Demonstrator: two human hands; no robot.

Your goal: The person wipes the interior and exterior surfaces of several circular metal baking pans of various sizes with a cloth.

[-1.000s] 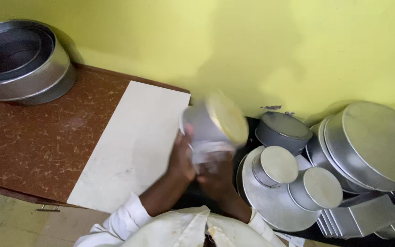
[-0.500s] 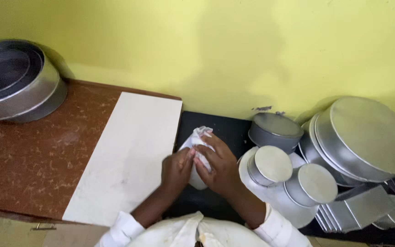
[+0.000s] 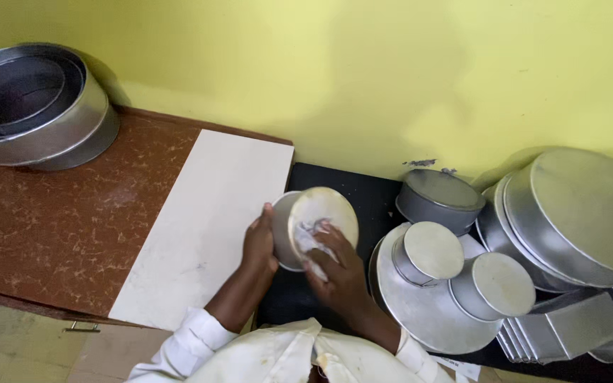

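Observation:
My left hand (image 3: 259, 242) grips the side of a small round metal baking tin (image 3: 317, 211), tipped so its flat bottom faces up toward me. My right hand (image 3: 336, 266) presses a crumpled white cloth (image 3: 308, 236) against that bottom. Both hands hover over a black surface (image 3: 363, 195) next to a white tile slab (image 3: 211, 220). White sleeves cover my forearms.
Nested large round pans (image 3: 33, 106) stand at the back left on a brown speckled counter (image 3: 58, 227). To the right lie several upturned round tins (image 3: 431, 248), big round pans (image 3: 580, 213) and stacked square tins (image 3: 569, 330). A yellow wall (image 3: 335, 71) closes the back.
The tin was lifted high, then lowered and cupped in both hands; now it is turned bottom-up with the right hand's cloth on it. The camera has shifted slightly.

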